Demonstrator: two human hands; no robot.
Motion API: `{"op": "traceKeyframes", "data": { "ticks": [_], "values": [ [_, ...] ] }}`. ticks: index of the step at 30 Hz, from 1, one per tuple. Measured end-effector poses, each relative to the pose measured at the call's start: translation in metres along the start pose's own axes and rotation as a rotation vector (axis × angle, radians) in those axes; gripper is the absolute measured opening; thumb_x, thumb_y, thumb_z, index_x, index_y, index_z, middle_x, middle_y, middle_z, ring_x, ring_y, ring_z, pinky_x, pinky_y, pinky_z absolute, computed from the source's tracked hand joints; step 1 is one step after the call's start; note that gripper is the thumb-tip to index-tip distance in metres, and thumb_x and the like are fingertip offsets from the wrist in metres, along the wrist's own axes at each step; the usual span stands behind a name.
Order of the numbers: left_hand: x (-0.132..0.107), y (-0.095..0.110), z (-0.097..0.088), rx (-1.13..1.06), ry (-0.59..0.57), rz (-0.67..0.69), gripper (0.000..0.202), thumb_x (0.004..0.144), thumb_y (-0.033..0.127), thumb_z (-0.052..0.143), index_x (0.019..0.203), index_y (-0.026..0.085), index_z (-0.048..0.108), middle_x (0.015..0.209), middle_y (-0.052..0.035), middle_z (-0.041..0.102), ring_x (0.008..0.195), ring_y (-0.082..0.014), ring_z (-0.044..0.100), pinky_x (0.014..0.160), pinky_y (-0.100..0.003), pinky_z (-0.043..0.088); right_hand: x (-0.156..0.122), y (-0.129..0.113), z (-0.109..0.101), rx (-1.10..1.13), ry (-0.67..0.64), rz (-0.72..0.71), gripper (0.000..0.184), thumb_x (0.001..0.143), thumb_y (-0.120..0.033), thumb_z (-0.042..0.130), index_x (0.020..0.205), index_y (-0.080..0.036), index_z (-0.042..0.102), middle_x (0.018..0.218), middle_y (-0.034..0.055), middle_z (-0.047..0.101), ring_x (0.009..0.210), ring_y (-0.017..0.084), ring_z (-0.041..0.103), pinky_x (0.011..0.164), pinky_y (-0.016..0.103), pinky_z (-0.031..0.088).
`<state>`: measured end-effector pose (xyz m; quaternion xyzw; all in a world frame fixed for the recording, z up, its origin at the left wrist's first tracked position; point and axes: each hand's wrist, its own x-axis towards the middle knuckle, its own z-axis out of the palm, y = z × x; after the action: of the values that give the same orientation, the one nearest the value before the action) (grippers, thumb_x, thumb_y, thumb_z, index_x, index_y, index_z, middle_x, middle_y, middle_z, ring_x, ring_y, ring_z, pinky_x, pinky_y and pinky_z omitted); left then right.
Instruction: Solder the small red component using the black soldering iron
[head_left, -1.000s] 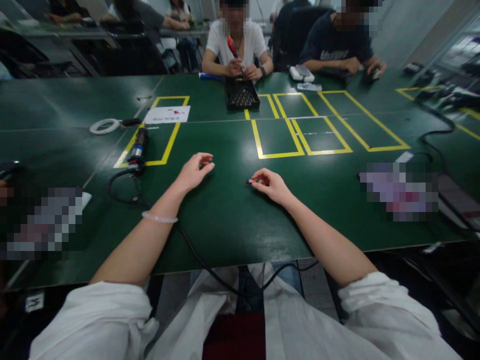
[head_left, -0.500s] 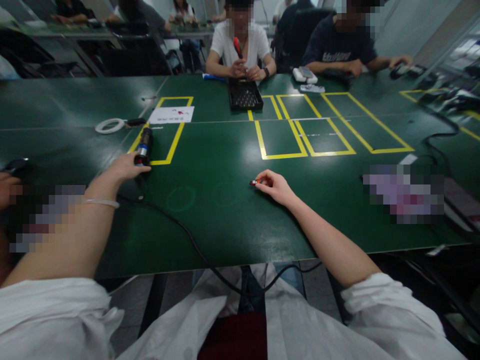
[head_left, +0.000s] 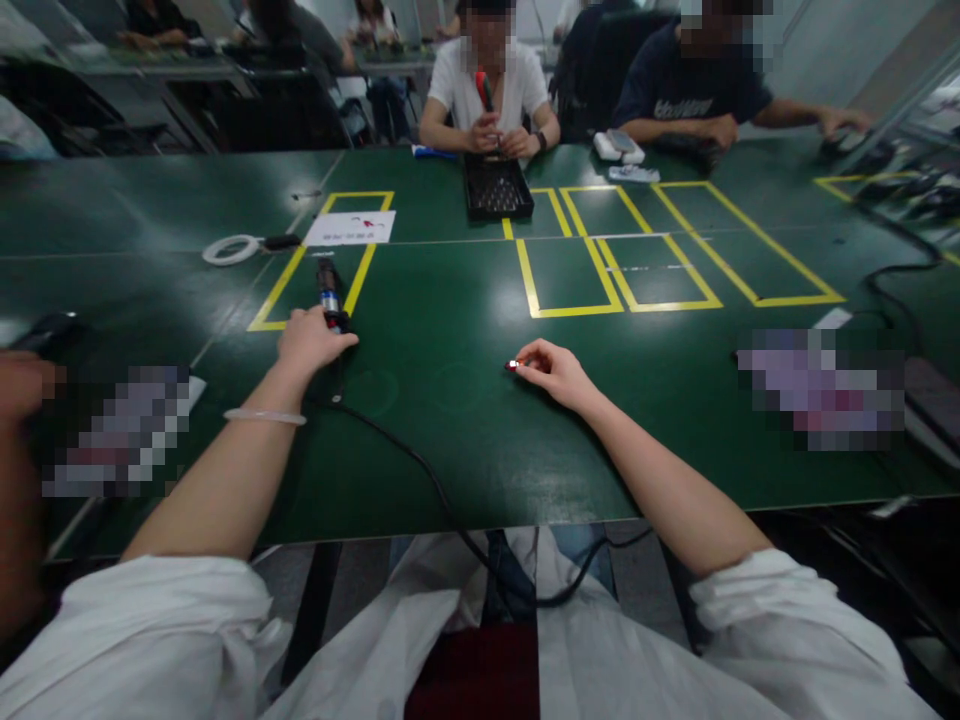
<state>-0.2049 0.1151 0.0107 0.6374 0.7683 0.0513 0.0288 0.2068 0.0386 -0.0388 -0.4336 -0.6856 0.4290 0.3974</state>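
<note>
My left hand (head_left: pixel 311 348) grips a black cylindrical corded tool (head_left: pixel 328 285) with a silver and blue band, near the yellow taped rectangle on the left. Its thumb points right; the other fingers are partly hidden. A black cable (head_left: pixel 412 455) runs from near this hand across the green table (head_left: pixel 450 480) and over its front edge. My right hand (head_left: pixel 555 370) is closed in a pinch on a small red, black and white piece (head_left: pixel 513 366), just above or on the table. That piece is too small to name.
A white printed sheet (head_left: pixel 351 228) lies on the left taped rectangle, with a white cable coil (head_left: pixel 231 250) beside it. A black tray (head_left: pixel 499 190) stands before a person holding a red-handled tool (head_left: pixel 484 90). Another person's hand (head_left: pixel 26 390) is at the left edge.
My left hand has moved right with the black tool, which now stands inside the left taped rectangle. My right hand keeps its pinch, nearly unmoved. The hand at the left edge has shifted.
</note>
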Motion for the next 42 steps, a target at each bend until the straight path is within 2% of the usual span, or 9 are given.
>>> {"op": "traceKeyframes", "data": {
  "ticks": [1,3,7,11,14,17,22,30,42],
  "values": [
    [-0.009,0.014,0.001,0.032,-0.008,-0.032,0.067,0.079,0.052,0.067,0.128,0.008,0.052,0.118,-0.0183,0.055,0.108,-0.0319,0.055,0.092,-0.043,0.048,0.000,0.000,0.000,-0.009,0.000,0.000,0.024,0.079,-0.036,0.069,0.092,-0.017,0.063,0.068,-0.0024,0.056,0.059,0.011,0.049,0.059,0.026,0.038],
    [-0.026,0.043,0.004,0.043,0.004,-0.008,0.067,0.078,0.053,0.065,0.131,0.013,0.052,0.122,-0.0183,0.054,0.111,-0.0336,0.056,0.090,-0.042,0.049,0.000,0.001,0.000,-0.026,0.006,0.000,0.024,0.079,-0.036,0.070,0.092,-0.018,0.063,0.067,-0.0026,0.055,0.058,0.011,0.048,0.059,0.026,0.038],
    [-0.059,0.096,0.012,0.033,0.022,0.140,0.068,0.080,0.053,0.059,0.136,0.016,0.048,0.122,-0.0177,0.053,0.113,-0.0351,0.054,0.087,-0.043,0.050,0.000,0.004,0.001,-0.007,0.008,-0.004,0.025,0.078,-0.036,0.071,0.093,-0.018,0.063,0.067,-0.0028,0.055,0.058,0.011,0.048,0.059,0.027,0.039],
    [-0.091,0.145,0.019,-0.001,0.028,0.286,0.066,0.083,0.049,0.057,0.139,0.016,0.045,0.121,-0.0160,0.053,0.112,-0.0319,0.054,0.087,-0.040,0.050,0.000,0.004,0.001,0.072,0.022,-0.034,0.027,0.077,-0.036,0.071,0.096,-0.019,0.060,0.076,-0.0010,0.058,0.060,0.011,0.050,0.060,0.027,0.041],
    [-0.110,0.176,0.022,-0.008,0.032,0.386,0.066,0.083,0.045,0.058,0.140,0.015,0.043,0.120,-0.0154,0.054,0.110,-0.0299,0.054,0.087,-0.038,0.048,-0.001,0.002,0.000,0.069,0.024,-0.055,0.026,0.078,-0.037,0.071,0.093,-0.019,0.059,0.077,-0.0009,0.059,0.060,0.011,0.050,0.059,0.026,0.041],
    [-0.123,0.198,0.025,-0.012,0.039,0.469,0.067,0.083,0.043,0.059,0.141,0.013,0.043,0.118,-0.0153,0.055,0.107,-0.0294,0.054,0.087,-0.037,0.047,-0.001,0.000,-0.001,0.046,0.026,-0.068,0.025,0.079,-0.039,0.070,0.089,-0.020,0.057,0.073,-0.0020,0.057,0.059,0.011,0.048,0.058,0.026,0.040],
    [-0.133,0.212,0.028,-0.028,0.039,0.530,0.063,0.086,0.041,0.057,0.141,0.013,0.042,0.117,-0.0147,0.055,0.106,-0.0284,0.054,0.086,-0.037,0.046,-0.001,-0.002,-0.003,0.014,0.056,-0.086,0.022,0.080,-0.037,0.068,0.086,-0.020,0.055,0.069,-0.0036,0.053,0.057,0.011,0.046,0.057,0.026,0.038],
    [-0.136,0.211,0.029,-0.037,0.021,0.540,0.064,0.087,0.040,0.056,0.143,0.014,0.040,0.117,-0.0147,0.054,0.105,-0.0285,0.054,0.088,-0.037,0.045,0.001,-0.002,-0.002,-0.111,0.066,-0.143,0.011,0.082,-0.028,0.063,0.083,-0.020,0.056,0.073,-0.0024,0.054,0.059,0.011,0.045,0.060,0.027,0.039],
    [-0.136,0.209,0.031,-0.037,0.037,0.549,0.068,0.086,0.041,0.055,0.146,0.013,0.039,0.118,-0.0146,0.054,0.105,-0.0291,0.054,0.088,-0.038,0.045,0.001,0.002,-0.004,-0.191,0.070,-0.178,0.008,0.083,-0.025,0.063,0.083,-0.019,0.058,0.078,-0.0005,0.055,0.062,0.012,0.047,0.065,0.028,0.041]
  ]
}}
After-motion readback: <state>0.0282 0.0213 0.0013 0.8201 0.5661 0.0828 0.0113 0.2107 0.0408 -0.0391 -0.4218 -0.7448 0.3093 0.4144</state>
